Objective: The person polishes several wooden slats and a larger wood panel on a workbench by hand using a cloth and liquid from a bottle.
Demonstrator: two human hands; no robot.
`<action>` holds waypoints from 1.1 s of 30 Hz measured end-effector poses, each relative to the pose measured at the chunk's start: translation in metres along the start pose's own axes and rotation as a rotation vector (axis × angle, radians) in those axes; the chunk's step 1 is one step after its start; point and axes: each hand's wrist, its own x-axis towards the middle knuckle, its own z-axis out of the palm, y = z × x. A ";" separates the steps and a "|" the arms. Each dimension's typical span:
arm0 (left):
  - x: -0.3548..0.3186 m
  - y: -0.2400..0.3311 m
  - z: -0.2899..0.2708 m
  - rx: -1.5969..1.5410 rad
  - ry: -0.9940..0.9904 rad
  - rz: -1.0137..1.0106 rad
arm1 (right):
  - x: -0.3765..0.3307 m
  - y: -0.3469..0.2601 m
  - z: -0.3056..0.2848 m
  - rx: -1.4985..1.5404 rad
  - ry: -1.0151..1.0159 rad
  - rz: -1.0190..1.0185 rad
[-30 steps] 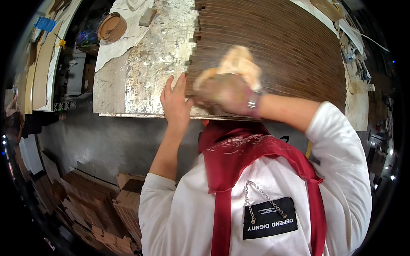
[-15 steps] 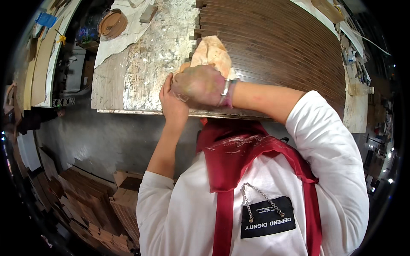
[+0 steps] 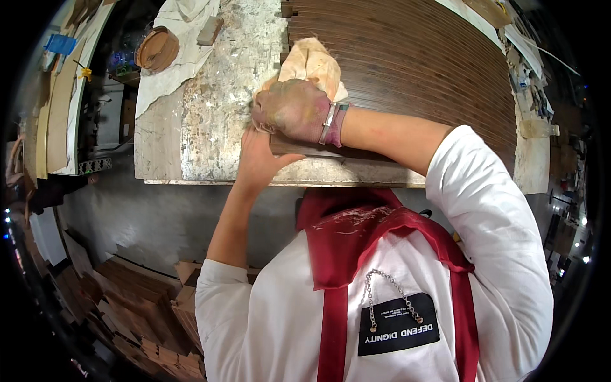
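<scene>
My right hand [image 3: 289, 111], smeared with stain and with a band at its wrist, is closed on a crumpled tan cloth [image 3: 315, 63]. It presses the cloth onto the left end of a dark brown slatted wood panel [image 3: 414, 63]. My left hand [image 3: 258, 159] lies flat on the workbench [image 3: 216, 95] beside the panel's near left corner. It holds nothing, and its fingertips are hidden under my right hand.
A round wooden bowl [image 3: 157, 49], a small wood block [image 3: 210, 30] and a white sheet [image 3: 172, 70] lie at the bench's far left. A clear bottle [image 3: 538, 129] stands at the right end. Stacked wood pieces [image 3: 140, 305] sit on the floor below left.
My right hand has slid the cloth leftward along the panel to its left end. My left hand has stayed at the bench's near edge.
</scene>
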 end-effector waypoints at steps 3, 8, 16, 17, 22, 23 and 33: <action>0.000 -0.003 -0.004 -0.059 -0.028 0.003 | -0.030 0.015 -0.011 0.080 -0.041 -0.123; 0.008 0.005 0.002 -0.183 0.011 -0.014 | -0.041 0.013 -0.001 0.071 0.102 -0.118; 0.003 0.012 -0.004 -0.082 -0.003 -0.032 | -0.146 0.026 -0.045 0.069 0.029 0.250; 0.005 0.014 -0.004 -0.084 -0.005 -0.041 | -0.207 0.046 -0.069 -0.108 0.046 0.389; 0.012 0.045 -0.030 -0.002 -0.014 -0.055 | -0.398 0.085 -0.172 0.191 0.819 1.313; 0.011 0.047 -0.032 0.042 -0.014 -0.045 | -0.405 0.088 -0.169 0.222 0.905 1.351; 0.019 0.052 -0.020 0.276 -0.172 0.092 | -0.180 -0.010 -0.061 -0.128 0.226 0.493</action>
